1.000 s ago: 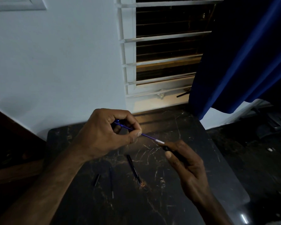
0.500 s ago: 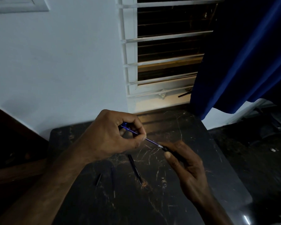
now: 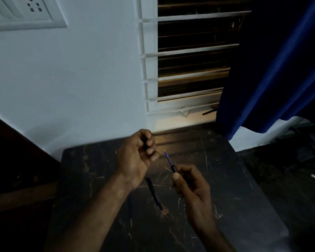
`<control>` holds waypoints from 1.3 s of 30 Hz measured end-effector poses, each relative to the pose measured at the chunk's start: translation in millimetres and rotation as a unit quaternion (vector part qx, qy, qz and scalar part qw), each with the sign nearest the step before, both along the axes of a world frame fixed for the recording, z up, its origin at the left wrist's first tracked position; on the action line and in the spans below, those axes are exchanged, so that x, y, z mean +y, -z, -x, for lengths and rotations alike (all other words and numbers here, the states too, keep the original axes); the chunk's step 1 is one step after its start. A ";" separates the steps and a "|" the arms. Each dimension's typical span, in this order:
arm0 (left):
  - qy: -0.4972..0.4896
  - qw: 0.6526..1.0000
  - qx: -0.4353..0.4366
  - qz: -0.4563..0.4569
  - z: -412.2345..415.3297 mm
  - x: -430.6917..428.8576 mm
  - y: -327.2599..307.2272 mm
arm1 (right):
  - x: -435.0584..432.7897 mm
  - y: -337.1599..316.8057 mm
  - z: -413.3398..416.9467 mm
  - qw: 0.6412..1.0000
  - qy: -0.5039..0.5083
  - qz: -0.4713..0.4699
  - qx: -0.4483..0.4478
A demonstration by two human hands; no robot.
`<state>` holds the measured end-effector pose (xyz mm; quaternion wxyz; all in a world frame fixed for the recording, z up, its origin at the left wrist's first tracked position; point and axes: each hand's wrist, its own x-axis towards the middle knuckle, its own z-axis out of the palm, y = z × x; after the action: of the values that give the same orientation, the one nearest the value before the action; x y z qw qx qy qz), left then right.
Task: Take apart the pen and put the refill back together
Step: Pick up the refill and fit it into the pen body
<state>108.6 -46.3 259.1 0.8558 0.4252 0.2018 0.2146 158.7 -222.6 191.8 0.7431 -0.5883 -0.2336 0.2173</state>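
My right hand (image 3: pixel 191 186) pinches a dark pen barrel (image 3: pixel 174 168) between thumb and fingers. A thin blue refill (image 3: pixel 167 159) sticks out of the barrel, its metal tip pointing up and away. My left hand (image 3: pixel 136 159) hovers just left of the refill tip, apart from it, fingers curled around a small dark pen part (image 3: pixel 145 142) that is mostly hidden. Another dark pen piece (image 3: pixel 154 194) lies on the black marble table (image 3: pixel 225 179) between my hands. A thinner dark piece (image 3: pixel 129 210) lies beside my left forearm.
The table stands against a white wall below a barred window (image 3: pixel 189 51). A blue curtain (image 3: pixel 271 70) hangs at the right. A dark pen-like object (image 3: pixel 209 112) rests on the window sill. Dark floor lies to the right of the table.
My left hand let go of the blue refill and drew back up and left. The refill now sits deeper in the barrel, held only by my right hand, tilted more upright.
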 end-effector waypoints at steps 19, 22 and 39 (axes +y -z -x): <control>-0.089 0.994 -0.055 0.021 5.8 -19.1 1.9 | 3.0 -12.6 4.3 0.998 0.047 0.006 -0.043; -0.078 0.995 -0.057 -0.004 7.9 -16.9 4.3 | 1.2 -15.2 2.3 0.997 0.045 0.014 -0.056; -0.064 0.991 -0.090 0.070 5.5 -14.3 11.1 | 2.5 -9.6 -0.3 0.995 0.040 0.030 -0.085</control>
<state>103.2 -60.6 248.0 0.8826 0.3296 0.1652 0.2917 159.0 -220.1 201.4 0.7106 -0.6355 -0.2657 0.1437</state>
